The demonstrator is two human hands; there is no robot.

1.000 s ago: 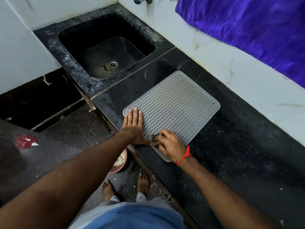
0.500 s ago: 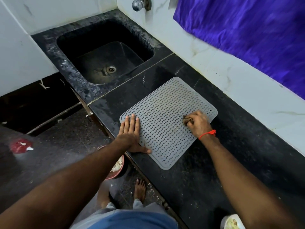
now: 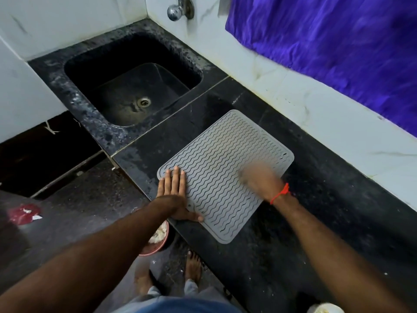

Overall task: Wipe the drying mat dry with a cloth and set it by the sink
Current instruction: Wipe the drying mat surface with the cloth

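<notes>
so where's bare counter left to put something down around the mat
Bare black counter lies right of the mat, and a strip runs between the mat and the sink. The near-left edge is crowded: the left hand lies flat there, and the blurred right hand is on the mat.

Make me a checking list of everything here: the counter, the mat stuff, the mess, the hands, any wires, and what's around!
Surface: black stone counter, speckled, with wet-looking patches near the sink.
Job's things: grey wavy drying mat flat on the counter beside the sink; cloth not clearly visible.
Clutter: red scrap on the floor; pink bowl under the counter edge.
Grips: left hand flat, pressing the mat's near corner; right hand blurred on the mat, its grip unclear.
Cables: nothing seen.
Surroundings: white tiled wall, purple cloth hanging on it, metal tap above the sink.
</notes>
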